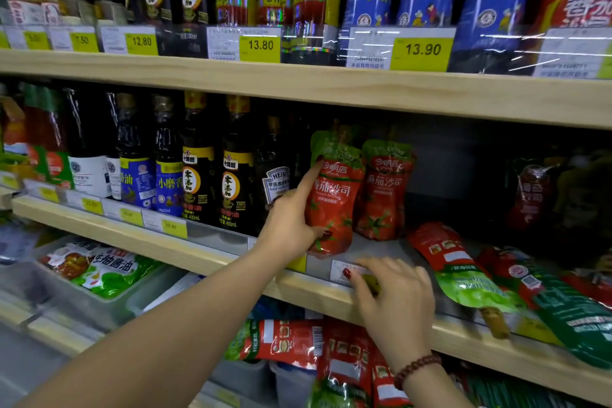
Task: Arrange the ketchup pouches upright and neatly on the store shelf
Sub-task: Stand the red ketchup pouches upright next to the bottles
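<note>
Two red ketchup pouches with green tops stand upright on the middle shelf (205, 255). My left hand (291, 219) grips the front one (334, 195), thumb at its base and index finger up its left side. The second upright pouch (384, 189) stands just right of it, a little further back. My right hand (394, 295) rests fingers spread on the shelf's front edge by a price tag, holding nothing. To the right, a pouch (453, 265) lies flat with its cap hanging over the edge. More pouches (563, 301) lie flat beyond it. Another pouch (530, 195) stands in shadow at the back right.
Dark sauce bottles (212, 182) stand close left of the held pouch, a Heinz bottle (276, 182) nearest. Bare shelf floor shows behind the flat pouches. The shelf above (331, 86) hangs low with bottles and price tags. Below, bins hold more red pouches (318, 351) and green sachets (106, 268).
</note>
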The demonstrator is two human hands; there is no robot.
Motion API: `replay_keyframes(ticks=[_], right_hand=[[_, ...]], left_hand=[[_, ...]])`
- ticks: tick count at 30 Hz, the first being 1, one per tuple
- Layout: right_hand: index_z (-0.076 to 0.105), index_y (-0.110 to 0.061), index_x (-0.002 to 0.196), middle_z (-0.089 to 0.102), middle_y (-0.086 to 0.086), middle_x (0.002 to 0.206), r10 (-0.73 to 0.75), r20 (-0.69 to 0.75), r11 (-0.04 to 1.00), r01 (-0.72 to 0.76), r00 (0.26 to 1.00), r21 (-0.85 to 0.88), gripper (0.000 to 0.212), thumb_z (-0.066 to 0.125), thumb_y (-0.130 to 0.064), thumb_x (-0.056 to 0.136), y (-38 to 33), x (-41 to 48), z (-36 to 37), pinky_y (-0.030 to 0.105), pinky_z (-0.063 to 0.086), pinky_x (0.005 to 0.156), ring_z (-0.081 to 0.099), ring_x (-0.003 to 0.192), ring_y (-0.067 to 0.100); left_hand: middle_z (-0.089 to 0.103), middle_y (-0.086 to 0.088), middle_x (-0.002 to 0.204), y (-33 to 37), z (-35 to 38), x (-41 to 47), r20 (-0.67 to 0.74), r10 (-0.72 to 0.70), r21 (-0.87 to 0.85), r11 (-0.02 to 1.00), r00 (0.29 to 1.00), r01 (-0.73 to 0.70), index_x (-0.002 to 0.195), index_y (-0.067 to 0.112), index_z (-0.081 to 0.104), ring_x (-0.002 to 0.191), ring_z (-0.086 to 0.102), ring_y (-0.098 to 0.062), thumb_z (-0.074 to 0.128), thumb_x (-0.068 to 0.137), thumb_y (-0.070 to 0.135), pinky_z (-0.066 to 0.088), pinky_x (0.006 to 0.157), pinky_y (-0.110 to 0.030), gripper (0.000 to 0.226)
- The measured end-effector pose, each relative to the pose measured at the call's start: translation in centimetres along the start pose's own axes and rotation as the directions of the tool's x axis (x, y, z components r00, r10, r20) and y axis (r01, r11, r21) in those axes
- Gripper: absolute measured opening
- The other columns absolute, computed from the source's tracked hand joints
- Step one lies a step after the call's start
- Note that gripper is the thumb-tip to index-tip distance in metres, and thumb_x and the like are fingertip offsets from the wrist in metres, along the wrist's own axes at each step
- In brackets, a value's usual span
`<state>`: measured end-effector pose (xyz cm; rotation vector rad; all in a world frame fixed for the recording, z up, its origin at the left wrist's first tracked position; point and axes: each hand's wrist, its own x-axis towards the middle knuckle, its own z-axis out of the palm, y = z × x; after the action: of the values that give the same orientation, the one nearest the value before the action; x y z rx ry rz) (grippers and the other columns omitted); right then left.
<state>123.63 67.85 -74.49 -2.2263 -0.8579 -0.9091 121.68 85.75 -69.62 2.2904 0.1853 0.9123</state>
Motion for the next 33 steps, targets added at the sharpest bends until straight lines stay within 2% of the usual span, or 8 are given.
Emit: replay_keyframes(ticks=[4,7,11,15,19,24,29,33], right_hand=[[0.068,-0.024,0.084,0.065,-0.009,0.071,-0.051,-0.038,0.999,0.051,0.998,-0.01,0.009,0.069,-0.029,0.077,0.4,-0.3,0.4,0.025,0.027,0.066,0.058,0.066,0.015],[0.068,-0.023,0.085,0.065,-0.009,0.071,-0.067,-0.054,0.998,0.066,0.996,-0.014,0.014,0.061,-0.033,0.078,0.4,-0.4,0.5,0.025,0.027,0.065,0.057,0.065,0.014],[0.068,-0.023,0.085,0.066,-0.008,0.073,-0.079,-0.061,0.997,0.077,0.995,-0.026,0.012,0.062,-0.032,0.08,0.4,-0.4,0.6,0.025,0.029,0.066,0.058,0.067,0.014],[0.067,-0.022,0.086,0.066,-0.007,0.074,-0.086,-0.07,0.996,0.084,0.994,-0.024,0.012,0.063,-0.031,0.08,0.4,-0.5,0.7,0.027,0.029,0.066,0.058,0.067,0.015],[0.068,-0.022,0.086,0.066,-0.007,0.074,-0.085,-0.072,0.996,0.083,0.994,-0.027,0.014,0.06,-0.033,0.08,0.4,-0.6,0.7,0.028,0.032,0.067,0.058,0.068,0.015],[0.068,-0.021,0.087,0.067,-0.006,0.075,-0.093,-0.081,0.995,0.09,0.992,-0.034,0.015,0.061,-0.032,0.081,0.4,-0.6,0.8,0.026,0.03,0.068,0.058,0.068,0.015],[0.069,-0.02,0.087,0.067,-0.006,0.074,-0.091,-0.081,0.995,0.088,0.993,-0.045,0.014,0.063,-0.031,0.08,0.5,-0.7,0.9,0.026,0.029,0.069,0.058,0.067,0.016],[0.069,-0.019,0.087,0.067,-0.006,0.076,-0.086,-0.061,0.996,0.084,0.994,-0.024,0.012,0.067,-0.028,0.08,0.4,-0.7,0.6,0.027,0.03,0.069,0.059,0.068,0.016]], left_hand=[[0.062,-0.008,0.116,-0.6,1.0,1.1,-0.043,0.008,-0.016,1.0,0.999,-0.009,0.143,0.046,0.009,0.1,0.062,-0.024,0.074,0.072,0.012,0.053,0.081,-0.034,0.102],[0.063,-0.009,0.113,-1.1,1.3,1.7,-0.079,-0.032,0.002,0.999,0.996,0.032,0.144,0.043,0.008,0.1,0.062,-0.025,0.072,0.072,0.01,0.05,0.079,-0.031,0.101],[0.062,-0.009,0.113,-1.3,1.6,1.6,-0.092,-0.024,0.023,0.999,0.995,0.027,0.144,0.043,0.007,0.1,0.062,-0.025,0.071,0.072,0.007,0.046,0.076,-0.026,0.103],[0.057,-0.008,0.109,-1.3,1.5,1.4,-0.079,-0.005,0.061,0.998,0.997,0.01,0.142,0.049,0.004,0.097,0.059,-0.025,0.076,0.068,0.013,0.049,0.076,-0.03,0.109],[0.049,-0.004,0.098,-1.1,1.6,1.5,-0.094,-0.009,0.121,0.992,0.996,0.021,0.142,0.049,0.008,0.09,0.058,-0.026,0.074,0.071,0.013,0.048,0.073,-0.03,0.104],[0.057,-0.011,0.105,-0.8,1.6,1.6,-0.083,-0.058,0.148,0.986,0.995,0.07,0.143,0.048,0.004,0.093,0.061,-0.027,0.07,0.075,0.011,0.054,0.081,-0.043,0.102],[0.058,-0.01,0.108,-0.2,1.3,1.1,-0.063,-0.058,0.138,0.988,0.996,0.066,0.141,0.052,0.001,0.095,0.061,-0.027,0.071,0.075,0.01,0.054,0.082,-0.044,0.105],[0.056,-0.012,0.107,0.5,1.0,0.7,-0.069,-0.073,0.143,0.986,0.995,0.082,0.144,0.044,0.008,0.093,0.06,-0.029,0.066,0.076,0.012,0.054,0.078,-0.041,0.095]])
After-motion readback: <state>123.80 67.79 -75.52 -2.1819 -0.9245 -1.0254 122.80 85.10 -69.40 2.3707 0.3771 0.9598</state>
